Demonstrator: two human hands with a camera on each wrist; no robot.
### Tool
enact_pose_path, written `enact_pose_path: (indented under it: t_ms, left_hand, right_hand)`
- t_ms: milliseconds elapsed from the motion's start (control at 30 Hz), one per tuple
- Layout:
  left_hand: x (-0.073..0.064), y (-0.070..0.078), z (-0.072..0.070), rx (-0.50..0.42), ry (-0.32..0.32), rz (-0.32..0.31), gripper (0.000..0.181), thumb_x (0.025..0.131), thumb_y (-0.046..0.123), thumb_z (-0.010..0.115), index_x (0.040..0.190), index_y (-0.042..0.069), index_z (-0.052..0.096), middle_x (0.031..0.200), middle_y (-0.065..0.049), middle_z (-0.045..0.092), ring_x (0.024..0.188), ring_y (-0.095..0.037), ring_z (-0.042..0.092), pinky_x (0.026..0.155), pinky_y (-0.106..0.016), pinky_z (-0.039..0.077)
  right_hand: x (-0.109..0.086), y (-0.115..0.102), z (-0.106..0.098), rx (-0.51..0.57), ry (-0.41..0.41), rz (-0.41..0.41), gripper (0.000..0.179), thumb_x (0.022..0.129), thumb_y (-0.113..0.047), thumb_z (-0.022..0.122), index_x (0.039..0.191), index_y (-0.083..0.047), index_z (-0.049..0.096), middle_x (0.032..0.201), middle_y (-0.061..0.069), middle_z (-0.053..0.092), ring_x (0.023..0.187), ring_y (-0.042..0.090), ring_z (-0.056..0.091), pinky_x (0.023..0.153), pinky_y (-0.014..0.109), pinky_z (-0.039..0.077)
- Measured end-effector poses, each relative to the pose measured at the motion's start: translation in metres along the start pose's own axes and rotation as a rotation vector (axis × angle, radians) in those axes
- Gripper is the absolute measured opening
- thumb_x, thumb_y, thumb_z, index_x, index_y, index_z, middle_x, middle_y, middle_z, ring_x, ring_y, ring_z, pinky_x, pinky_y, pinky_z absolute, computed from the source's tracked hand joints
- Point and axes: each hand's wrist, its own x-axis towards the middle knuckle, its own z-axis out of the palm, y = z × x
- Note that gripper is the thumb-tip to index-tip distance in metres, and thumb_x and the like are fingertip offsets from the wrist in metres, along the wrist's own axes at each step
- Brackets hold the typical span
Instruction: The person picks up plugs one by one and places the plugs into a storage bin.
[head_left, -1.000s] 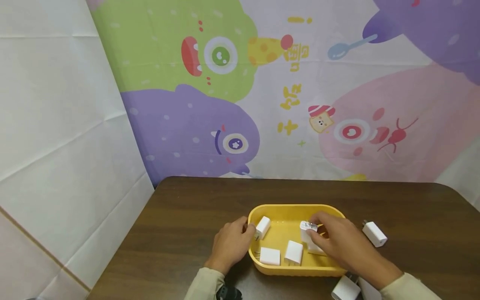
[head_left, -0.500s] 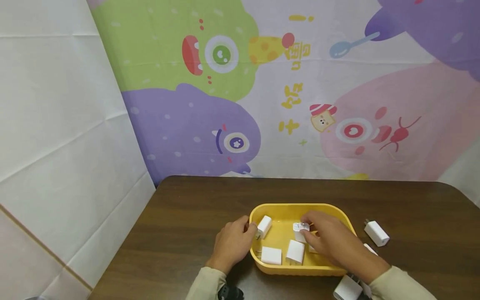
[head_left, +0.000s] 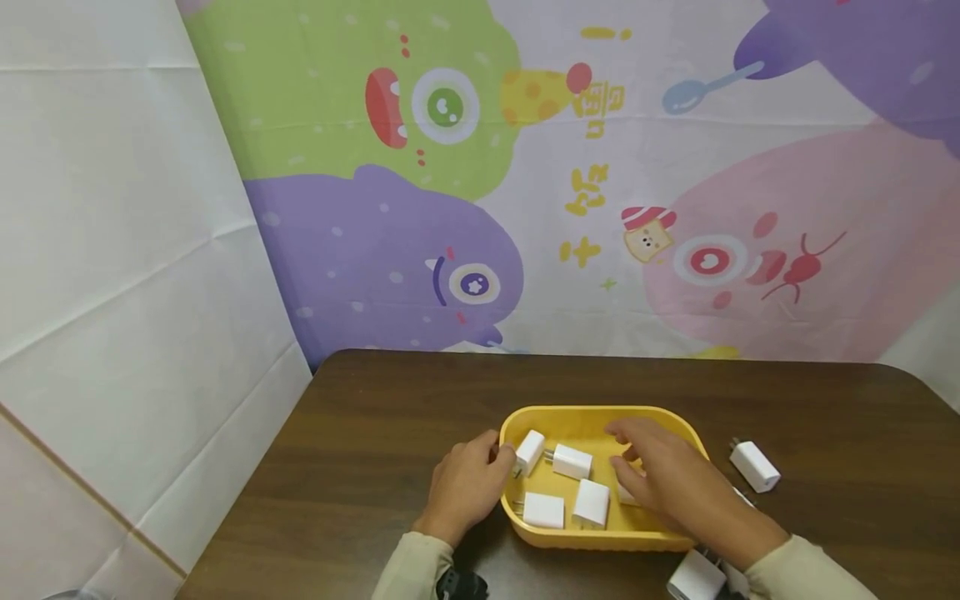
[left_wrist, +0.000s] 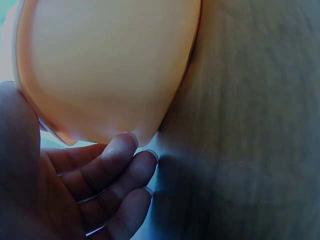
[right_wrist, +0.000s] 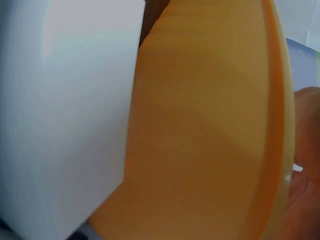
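Charger (head_left: 573, 462), smooth white oblong, lies left of right hand (head_left: 667, 477) (fingers apart), long axis crosswise, prongs toward left hand (head_left: 465, 485) gripping plastic tray (head_left: 600, 540).

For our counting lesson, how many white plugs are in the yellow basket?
5 visible in the yellow basket: one plug at its left end, one just right; one in the near-left corner, one right of that; one mostly behind the right hand, which may hide more.
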Motion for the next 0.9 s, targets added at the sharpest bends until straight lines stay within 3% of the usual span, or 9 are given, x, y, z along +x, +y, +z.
enact_pose_path:
  t_ms: [267, 500, 900]
  left_hand:
    - [0.0, 0.0, -0.001, -0.001, -0.006, -0.014, 0.025, 0.098, 0.035, 0.05, 0.077, 0.021, 0.053, 0.065, 0.003, 0.051, 0.061, -0.017, 0.049, 0.059, -0.037, 0.036]
    - [0.0, 0.0, -0.001, -0.008, 0.001, 0.0, 0.024, 0.097, 0.033, 0.05, 0.076, 0.021, 0.053, 0.063, 0.003, 0.051, 0.06, -0.017, 0.049, 0.058, -0.036, 0.036]
    - [0.001, 0.001, 0.0, -0.01, -0.013, -0.013, 0.026, 0.097, 0.035, 0.05, 0.075, 0.02, 0.052, 0.063, 0.002, 0.049, 0.058, -0.016, 0.048, 0.057, -0.035, 0.035]
  right_hand:
    - [-0.004, 0.0, -0.002, 0.002, -0.057, 0.079, 0.01, 0.086, -0.017, 0.075, 0.094, -0.019, 0.069, 0.08, -0.018, 0.058, 0.074, 0.002, 0.056, 0.067, 0.027, 0.05]
    - [-0.009, 0.0, -0.006, -0.017, -0.048, 0.099, 0.006, 0.087, -0.02, 0.073, 0.09, -0.024, 0.069, 0.076, -0.021, 0.056, 0.071, 0.0, 0.053, 0.066, 0.027, 0.049]
    - [-0.025, 0.006, -0.023, -0.004, 0.055, 0.124, 0.002, 0.091, -0.025, 0.073, 0.091, -0.024, 0.07, 0.078, -0.024, 0.059, 0.072, -0.003, 0.055, 0.067, 0.03, 0.049]
